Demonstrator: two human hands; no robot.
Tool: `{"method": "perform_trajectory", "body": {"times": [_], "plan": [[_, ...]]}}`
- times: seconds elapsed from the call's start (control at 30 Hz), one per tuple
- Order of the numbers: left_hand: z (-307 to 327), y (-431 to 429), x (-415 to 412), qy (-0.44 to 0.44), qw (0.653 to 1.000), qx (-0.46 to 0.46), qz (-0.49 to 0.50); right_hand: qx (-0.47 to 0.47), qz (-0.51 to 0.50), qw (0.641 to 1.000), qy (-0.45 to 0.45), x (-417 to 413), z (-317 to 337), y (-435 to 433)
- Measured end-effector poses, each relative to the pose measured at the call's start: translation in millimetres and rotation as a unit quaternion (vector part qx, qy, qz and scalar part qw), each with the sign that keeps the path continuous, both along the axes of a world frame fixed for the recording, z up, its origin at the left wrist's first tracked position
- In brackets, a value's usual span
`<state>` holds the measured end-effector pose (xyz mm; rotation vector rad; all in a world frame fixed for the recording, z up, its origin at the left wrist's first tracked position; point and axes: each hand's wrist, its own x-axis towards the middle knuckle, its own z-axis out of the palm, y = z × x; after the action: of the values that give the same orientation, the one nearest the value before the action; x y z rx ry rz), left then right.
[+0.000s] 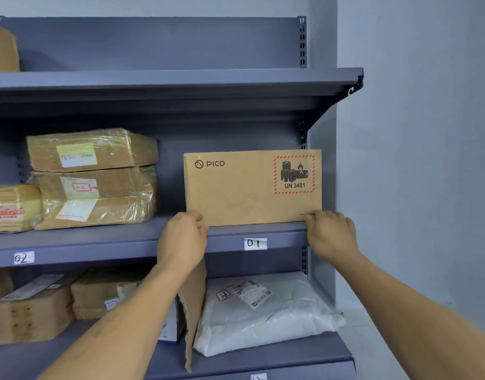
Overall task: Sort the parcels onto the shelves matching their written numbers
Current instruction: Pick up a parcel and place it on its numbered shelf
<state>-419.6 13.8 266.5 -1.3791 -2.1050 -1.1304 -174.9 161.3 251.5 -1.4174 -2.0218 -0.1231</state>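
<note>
A brown cardboard box [244,190] printed "PICO" and "UN 3481" stands upright on the middle shelf [227,242], above the white label "01" [255,244]. My left hand [182,239] grips its lower left corner. My right hand [330,234] pinches its lower right corner. Further left on the same shelf edge is the label "02" [24,257], with three taped cardboard parcels [96,176] stacked above it and a smaller taped parcel [13,208] beside them.
The shelf below holds a white plastic mailer [266,314], an upright cardboard sheet [193,311] and several brown boxes [32,308]. A cardboard box [2,48] sits at the top shelf's left. A grey wall [414,160] runs along the right of the rack.
</note>
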Motion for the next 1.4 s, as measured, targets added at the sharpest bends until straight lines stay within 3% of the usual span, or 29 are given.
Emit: {"method": "perform_trajectory", "body": {"times": [0.27,0.5,0.67,0.9,1.4], "plan": [[-24.9,-7.2,25.0,0.045,0.995,0.022,-0.082,-0.011,0.008,0.999,-0.041,20.8,-26.4,-39.8],[-55.5,-13.7,67.3,0.076,0.977,0.045,-0.193,-0.105,-0.015,0.994,0.017,37.4,-61.7,-89.0],[-91.6,-11.2,111.4,0.040,0.959,-0.090,-0.267,-0.192,-0.062,0.978,0.050,73.9,-109.1,-118.0],[-169.5,-6.5,182.6,-0.065,0.878,-0.288,-0.378,-0.309,-0.131,0.940,0.064,143.0,-165.8,-165.3],[-330.3,-60.0,394.0,-0.028,0.705,-0.492,-0.511,-0.450,-0.298,0.822,0.179,315.7,-315.1,-295.9]]}}
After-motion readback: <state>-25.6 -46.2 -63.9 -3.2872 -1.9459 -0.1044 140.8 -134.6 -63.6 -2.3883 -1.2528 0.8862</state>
